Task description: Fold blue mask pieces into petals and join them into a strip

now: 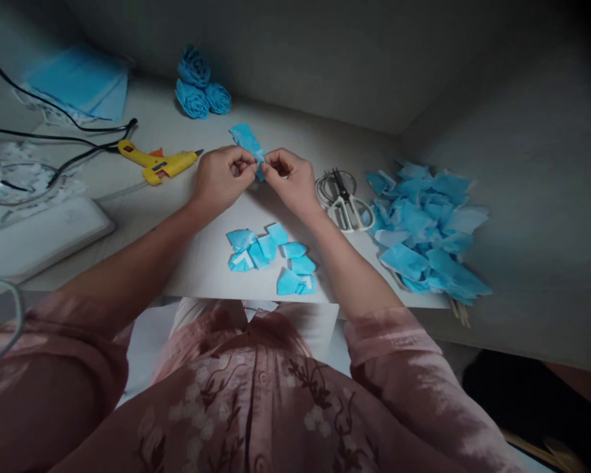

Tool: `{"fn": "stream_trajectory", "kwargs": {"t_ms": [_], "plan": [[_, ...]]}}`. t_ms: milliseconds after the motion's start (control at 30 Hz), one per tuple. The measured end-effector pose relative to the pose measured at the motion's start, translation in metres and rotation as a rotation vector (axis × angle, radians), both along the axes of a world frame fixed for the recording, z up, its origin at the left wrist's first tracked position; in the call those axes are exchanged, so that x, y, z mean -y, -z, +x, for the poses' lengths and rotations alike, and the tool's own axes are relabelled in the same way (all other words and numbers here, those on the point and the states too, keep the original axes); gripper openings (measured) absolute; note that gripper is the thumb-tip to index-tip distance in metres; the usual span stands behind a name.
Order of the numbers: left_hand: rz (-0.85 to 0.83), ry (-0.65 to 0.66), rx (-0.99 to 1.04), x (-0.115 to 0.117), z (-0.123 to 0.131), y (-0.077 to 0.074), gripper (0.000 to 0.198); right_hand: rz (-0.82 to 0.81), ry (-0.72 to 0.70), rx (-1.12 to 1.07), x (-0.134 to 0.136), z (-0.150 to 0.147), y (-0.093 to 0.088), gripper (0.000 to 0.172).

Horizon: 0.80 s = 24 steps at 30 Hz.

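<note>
Between my two hands is a narrow blue strip (246,138), its upper end leaning up and to the left. My left hand (228,173) pinches its lower part from the left, and my right hand (291,177) pinches it from the right, fingertips almost touching. Nearer my body, several small folded blue pieces (262,249) lie on the white table (201,276). Scissors with white handles (347,210) rest just right of my right hand. A yellow glue gun (165,165) lies left of my left hand, its nozzle toward that hand.
Three blue rosettes (194,98) stand at the back. Flat blue sheets (79,82) are stacked back left, near black cables (79,157) and a white box (44,236). A heap of blue pieces (423,230) covers the right end, with thin sticks (460,311) under it. Walls border the back and right.
</note>
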<state>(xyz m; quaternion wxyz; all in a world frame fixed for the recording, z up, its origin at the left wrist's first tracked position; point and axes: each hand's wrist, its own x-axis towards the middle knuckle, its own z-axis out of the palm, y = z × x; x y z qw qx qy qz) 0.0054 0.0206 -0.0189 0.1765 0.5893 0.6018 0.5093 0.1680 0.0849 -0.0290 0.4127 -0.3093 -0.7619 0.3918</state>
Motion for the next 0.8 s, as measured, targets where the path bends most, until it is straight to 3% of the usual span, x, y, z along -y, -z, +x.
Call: {"fn": "stream_trajectory", "kwargs": {"t_ms": [600,800], "plan": [[-0.015,0.012,0.08,-0.0011,-0.0036,0.004,0.005,0.017,-0.01,0.017,-0.0006,0.0003,0.0004,0.023],[0.079,-0.015,0.031,-0.0042,-0.0016,0.0066,0.012,0.047,0.007,0.03,-0.0013,0.0004,0.0016,0.024]]}}
